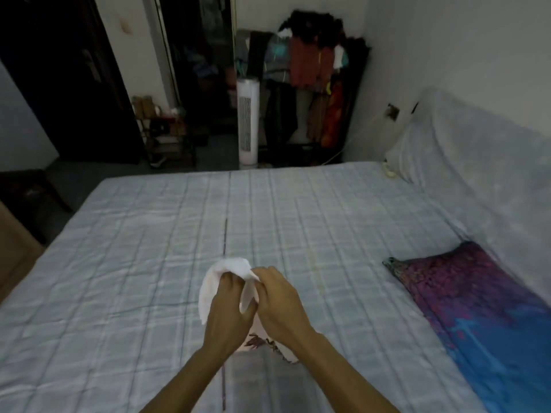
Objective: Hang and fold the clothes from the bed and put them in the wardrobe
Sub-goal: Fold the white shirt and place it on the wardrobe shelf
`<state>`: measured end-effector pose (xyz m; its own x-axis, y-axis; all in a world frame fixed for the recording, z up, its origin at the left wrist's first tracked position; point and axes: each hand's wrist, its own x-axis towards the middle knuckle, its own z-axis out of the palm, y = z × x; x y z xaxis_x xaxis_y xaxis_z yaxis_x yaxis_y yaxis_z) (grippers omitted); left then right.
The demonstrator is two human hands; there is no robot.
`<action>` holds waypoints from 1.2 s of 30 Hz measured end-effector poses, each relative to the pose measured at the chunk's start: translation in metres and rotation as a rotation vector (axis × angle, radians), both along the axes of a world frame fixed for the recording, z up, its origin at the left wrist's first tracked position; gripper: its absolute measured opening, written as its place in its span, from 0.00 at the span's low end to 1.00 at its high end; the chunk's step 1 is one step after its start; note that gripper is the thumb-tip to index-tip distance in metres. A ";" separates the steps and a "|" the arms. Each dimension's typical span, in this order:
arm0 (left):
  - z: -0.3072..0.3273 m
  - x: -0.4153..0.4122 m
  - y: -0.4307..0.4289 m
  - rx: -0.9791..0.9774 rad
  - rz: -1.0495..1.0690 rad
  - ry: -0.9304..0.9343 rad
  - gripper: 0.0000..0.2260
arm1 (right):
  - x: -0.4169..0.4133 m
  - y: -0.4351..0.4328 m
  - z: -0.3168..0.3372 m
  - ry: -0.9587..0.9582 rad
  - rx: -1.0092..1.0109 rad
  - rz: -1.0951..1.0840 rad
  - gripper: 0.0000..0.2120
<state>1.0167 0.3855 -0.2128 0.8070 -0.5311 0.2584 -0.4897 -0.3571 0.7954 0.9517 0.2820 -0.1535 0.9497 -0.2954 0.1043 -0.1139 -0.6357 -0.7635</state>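
**Item 1: white garment** (222, 272). Small, pale, bunched. It is held up over the near half of the bed (119, 263), low of centre in the view. A lower part with a dark print hangs under the wrists toward 6 o'clock; whether it touches the bedcover cannot be told.

**Handling (judged):** light, soft and limp, with no stiffness. It will sag wherever it is unsupported. Not fragile, and little risk of slipping. Best taken at 2 separate edge or seam points and drawn apart flat, not gripped in the bunched middle.

**Hands:** 2, close together and touching. The left hand (228, 305) has its fingers curled into the cloth. The right hand (278, 299) pinches a fold at the top.

**Surroundings, from the garment:**
- Purple-and-blue cloth (477, 308), flat on the bed at 4 o'clock, well apart.
- Tower fan (247, 123) at 12 o'clock, beyond the far bed edge.
- Clothes rack (313, 84), loaded, at 1 o'clock.
- Wardrobe (202, 70), dark opening, at 12 o'clock, left of the fan.
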 end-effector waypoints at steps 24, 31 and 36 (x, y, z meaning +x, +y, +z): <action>0.255 -0.094 0.056 -0.228 -0.536 0.248 0.22 | -0.114 0.061 0.232 -0.327 0.351 -0.275 0.11; 0.270 -0.112 0.023 -0.218 -0.213 -0.098 0.16 | -0.141 0.041 0.259 -0.266 0.126 -0.220 0.11; 0.281 -0.094 0.012 -0.173 -0.247 -0.165 0.15 | -0.158 -0.005 0.251 -0.328 -0.007 -0.334 0.18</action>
